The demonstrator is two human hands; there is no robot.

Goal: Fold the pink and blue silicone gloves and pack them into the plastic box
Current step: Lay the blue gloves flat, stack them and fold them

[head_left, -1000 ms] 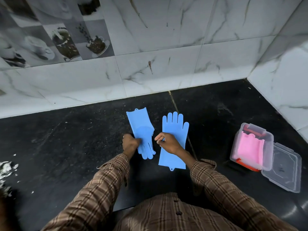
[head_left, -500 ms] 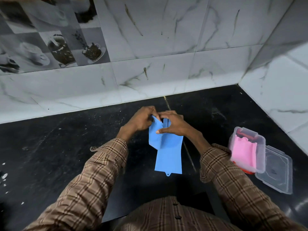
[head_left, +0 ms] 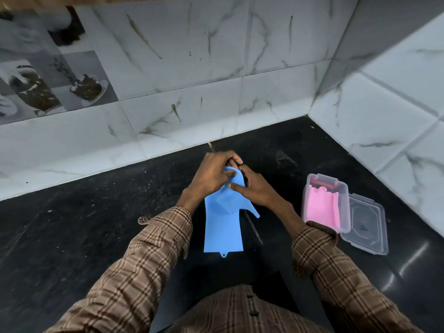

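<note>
Blue gloves point(head_left: 223, 227) are gripped by both the left hand point(head_left: 211, 175) and right hand point(head_left: 254, 188) over a black counter point(head_left: 96, 212); marble tiles point(head_left: 192, 68) are seen beyond, a box point(head_left: 324, 203) right.

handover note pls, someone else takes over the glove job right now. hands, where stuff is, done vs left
Left hand: gripping the finger end of the blue gloves, lifted off the counter.
Right hand: pinching the same end from the other side.
Blue gloves: stacked, cuff end towards the body, not yet folded.
Pink gloves: already in the plastic box, right of the hands.
Lid: off, lying against the box's right side.
Done: pink packed.
Left: fold the blue pair, put it in the box.
</note>
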